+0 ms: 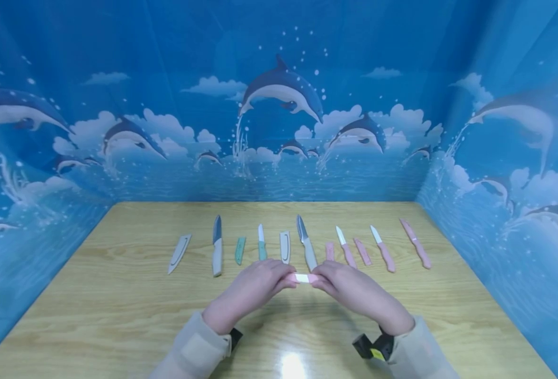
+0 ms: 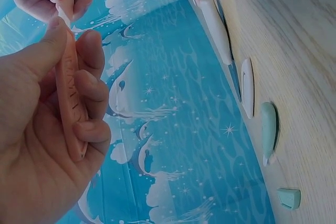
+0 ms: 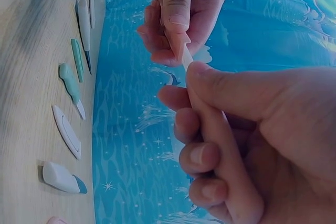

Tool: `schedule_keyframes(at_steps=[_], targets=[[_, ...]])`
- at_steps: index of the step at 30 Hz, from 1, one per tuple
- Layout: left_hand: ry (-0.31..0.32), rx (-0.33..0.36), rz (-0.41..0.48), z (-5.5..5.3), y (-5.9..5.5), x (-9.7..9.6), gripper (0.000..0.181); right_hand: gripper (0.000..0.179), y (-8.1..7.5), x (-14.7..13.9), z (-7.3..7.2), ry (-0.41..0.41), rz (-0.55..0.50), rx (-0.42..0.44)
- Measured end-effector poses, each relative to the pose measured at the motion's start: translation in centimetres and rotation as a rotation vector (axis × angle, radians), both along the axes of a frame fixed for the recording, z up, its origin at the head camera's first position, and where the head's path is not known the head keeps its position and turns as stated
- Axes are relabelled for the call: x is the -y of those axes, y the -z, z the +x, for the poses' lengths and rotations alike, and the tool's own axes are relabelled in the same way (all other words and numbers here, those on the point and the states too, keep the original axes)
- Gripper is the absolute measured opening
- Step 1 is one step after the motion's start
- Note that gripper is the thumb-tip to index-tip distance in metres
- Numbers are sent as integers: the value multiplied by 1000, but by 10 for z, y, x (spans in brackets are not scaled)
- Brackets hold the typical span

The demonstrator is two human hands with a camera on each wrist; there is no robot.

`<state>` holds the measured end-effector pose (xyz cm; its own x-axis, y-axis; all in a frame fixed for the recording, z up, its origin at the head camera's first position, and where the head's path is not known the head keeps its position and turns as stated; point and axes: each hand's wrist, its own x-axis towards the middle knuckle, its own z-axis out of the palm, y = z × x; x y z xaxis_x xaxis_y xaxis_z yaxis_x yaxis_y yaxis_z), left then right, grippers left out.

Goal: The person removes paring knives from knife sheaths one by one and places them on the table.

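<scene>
In the head view both hands meet over the middle of the table, with a short white blade (image 1: 302, 278) showing between them. My left hand (image 1: 267, 276) grips a pink knife sheath (image 2: 68, 98), its fingers curled along the slotted side. The pink handle of a small knife (image 3: 226, 156) lies in my right hand (image 1: 342, 281), fingers wrapped round it and thumb near the blade end. The blade's far part is hidden inside the sheath's mouth. Beyond the hands lie a grey-handled knife (image 1: 309, 252) and a pink sheath (image 1: 330, 251).
On the wooden table (image 1: 118, 316), a row holds a white sheath (image 1: 179, 254), a large knife (image 1: 217, 258), a green sheath (image 1: 240, 250), a green knife (image 1: 262, 251), another white sheath (image 1: 285, 246) and several pink knives and sheaths (image 1: 362, 251). A dolphin-print curtain (image 1: 279, 173) borders the table.
</scene>
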<state>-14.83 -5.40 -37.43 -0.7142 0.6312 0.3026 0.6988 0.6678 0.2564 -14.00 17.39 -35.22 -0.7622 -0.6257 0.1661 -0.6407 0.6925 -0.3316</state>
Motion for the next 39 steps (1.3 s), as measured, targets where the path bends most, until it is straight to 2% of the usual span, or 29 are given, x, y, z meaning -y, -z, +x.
schedule_keyframes(at_steps=[39], targets=[[-19, 60, -17, -2, -1, 1, 26, 14, -1, -5, -3, 2, 16, 22]])
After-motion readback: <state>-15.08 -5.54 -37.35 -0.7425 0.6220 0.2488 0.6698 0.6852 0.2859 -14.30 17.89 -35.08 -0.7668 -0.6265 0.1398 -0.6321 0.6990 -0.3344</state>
